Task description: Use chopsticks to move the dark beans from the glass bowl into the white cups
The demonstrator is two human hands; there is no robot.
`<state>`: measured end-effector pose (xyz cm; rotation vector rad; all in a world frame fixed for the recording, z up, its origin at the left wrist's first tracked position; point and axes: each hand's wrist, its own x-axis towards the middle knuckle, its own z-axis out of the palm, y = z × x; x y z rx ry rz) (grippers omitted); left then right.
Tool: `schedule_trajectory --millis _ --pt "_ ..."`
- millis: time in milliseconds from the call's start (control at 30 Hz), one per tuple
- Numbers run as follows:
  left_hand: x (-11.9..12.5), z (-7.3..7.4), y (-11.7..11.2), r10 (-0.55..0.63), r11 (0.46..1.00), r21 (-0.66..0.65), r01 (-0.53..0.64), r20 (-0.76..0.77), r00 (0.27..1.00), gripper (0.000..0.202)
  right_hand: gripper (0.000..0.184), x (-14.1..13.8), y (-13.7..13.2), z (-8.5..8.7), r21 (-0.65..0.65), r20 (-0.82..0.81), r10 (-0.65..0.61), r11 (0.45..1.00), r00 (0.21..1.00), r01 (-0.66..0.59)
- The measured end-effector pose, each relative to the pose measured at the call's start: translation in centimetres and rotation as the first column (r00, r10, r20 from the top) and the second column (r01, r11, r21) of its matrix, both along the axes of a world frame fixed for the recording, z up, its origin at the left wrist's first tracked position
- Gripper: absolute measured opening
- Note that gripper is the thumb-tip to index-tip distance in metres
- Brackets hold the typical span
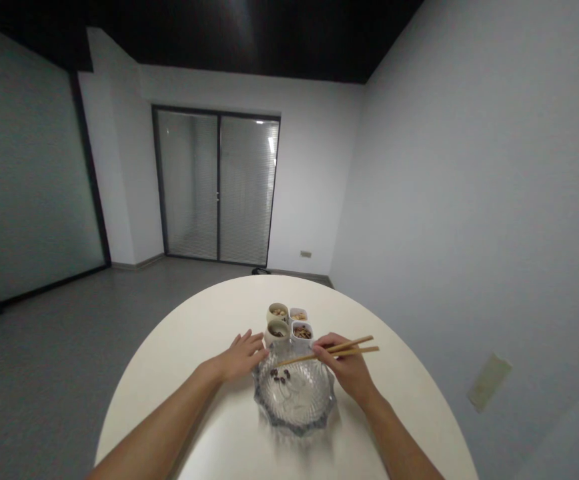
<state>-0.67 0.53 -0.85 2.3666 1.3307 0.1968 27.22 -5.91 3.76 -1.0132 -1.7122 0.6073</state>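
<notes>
My right hand [344,367] grips a pair of wooden chopsticks [352,346], their tips reaching over the far left part of a clear glass bowl [297,428]. Several small dark pieces [280,377] lie in that bowl, close under the tips; whether the tips hold one I cannot tell. My left hand [244,357] rests at the bowl's left rim with its fingers stretched out, near a beige cup [276,335] of dark pieces. Beside that cup stands a white square cup [302,344] with brown pieces.
Behind these stand another beige cup [277,319] with pale pieces and a second white cup [298,315]. Everything sits on a round white table [194,320]. A wall [449,220] runs close along the right, and a glass door [217,193] is at the back.
</notes>
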Motion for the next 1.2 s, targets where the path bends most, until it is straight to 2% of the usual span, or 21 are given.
schedule_trajectory --millis 200,467,733,867,1033,1200 --pt "0.3 0.6 -0.3 0.011 1.000 -0.024 -0.011 -0.013 1.000 0.059 0.022 -0.3 0.0 0.1 -0.043 0.061 0.033 0.999 0.998 -0.030" --pt "0.3 0.9 -0.4 0.009 1.000 -0.026 -0.010 -0.010 1.000 0.060 0.023 -0.5 -0.1 -0.1 -0.066 0.016 0.057 0.996 0.998 -0.056" --pt "0.1 0.0 0.1 -0.006 1.000 -0.003 0.006 -0.005 1.000 0.061 0.020 -0.2 0.0 0.0 0.020 0.001 0.049 0.999 0.999 -0.049" --pt "-0.1 -0.2 0.2 -0.003 1.000 -0.009 0.003 0.013 1.000 0.061 0.018 -0.1 0.2 -0.1 0.127 -0.080 -0.005 0.992 0.997 0.015" --pt "0.1 0.1 -0.1 -0.001 1.000 -0.006 0.001 -0.014 1.000 0.058 0.013 -0.3 0.6 -0.4 0.267 -0.152 -0.070 0.957 0.986 0.109" --pt "0.3 0.5 -0.3 0.007 1.000 -0.017 -0.007 -0.021 1.000 0.059 0.015 -0.6 0.9 -0.6 0.231 -0.072 -0.079 0.968 0.994 0.093"
